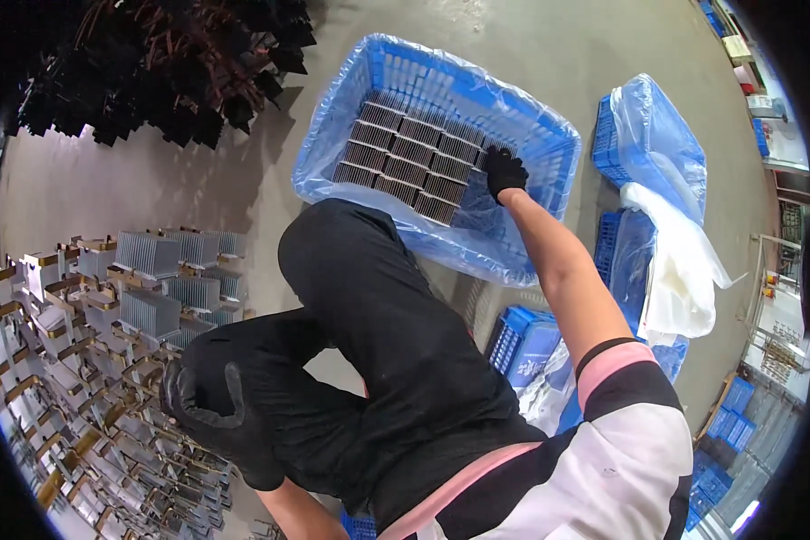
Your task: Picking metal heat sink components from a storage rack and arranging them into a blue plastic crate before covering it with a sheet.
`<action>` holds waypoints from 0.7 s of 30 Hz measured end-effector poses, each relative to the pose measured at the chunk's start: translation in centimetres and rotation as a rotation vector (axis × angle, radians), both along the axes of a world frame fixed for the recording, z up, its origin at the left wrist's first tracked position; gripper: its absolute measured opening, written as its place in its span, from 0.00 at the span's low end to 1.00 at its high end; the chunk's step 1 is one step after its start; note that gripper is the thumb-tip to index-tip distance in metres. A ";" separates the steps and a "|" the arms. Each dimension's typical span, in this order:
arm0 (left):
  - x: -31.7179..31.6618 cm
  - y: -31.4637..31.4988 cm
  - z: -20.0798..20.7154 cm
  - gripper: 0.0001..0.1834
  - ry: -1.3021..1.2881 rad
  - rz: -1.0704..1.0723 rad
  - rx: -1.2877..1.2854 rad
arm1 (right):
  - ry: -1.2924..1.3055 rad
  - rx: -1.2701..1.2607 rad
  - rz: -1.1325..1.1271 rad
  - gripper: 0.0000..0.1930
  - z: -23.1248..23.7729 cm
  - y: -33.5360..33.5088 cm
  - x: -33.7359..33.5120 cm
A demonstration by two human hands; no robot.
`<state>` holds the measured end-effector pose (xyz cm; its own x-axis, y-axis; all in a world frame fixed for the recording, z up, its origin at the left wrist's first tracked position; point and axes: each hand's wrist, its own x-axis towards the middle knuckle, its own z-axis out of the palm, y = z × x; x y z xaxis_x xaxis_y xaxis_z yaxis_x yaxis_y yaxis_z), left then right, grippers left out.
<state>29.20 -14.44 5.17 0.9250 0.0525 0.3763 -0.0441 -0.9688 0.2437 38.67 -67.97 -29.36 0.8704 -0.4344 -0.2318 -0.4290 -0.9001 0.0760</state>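
Inside a large blue plastic crate point(535, 121) lined with clear plastic film sit several rows of finned metal heat sinks point(407, 160). My right hand point(506, 175), in a black glove, reaches into the crate with fingers curled down over a heat sink at the right end of the rows. The glove mostly hides that piece. My left hand point(216, 418), also black-gloved, is at my bent knee beside a rack of hanging parts. Its thumb stands apart from the fingers, and nothing shows between them.
At left, a rack point(90, 360) carries silver finned heat sinks point(148, 255). Dark pointed parts point(171, 63) hang at the upper left. Film-lined blue crates point(652, 139) stand to the right, one draped with white plastic sheeting point(679, 270). Another blue crate point(520, 342) is near my right arm.
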 end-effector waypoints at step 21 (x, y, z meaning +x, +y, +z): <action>-3.7 5.8 -0.6 0.15 -0.182 0.231 -0.566 | -0.161 0.368 0.310 0.24 8.2 5.7 2.8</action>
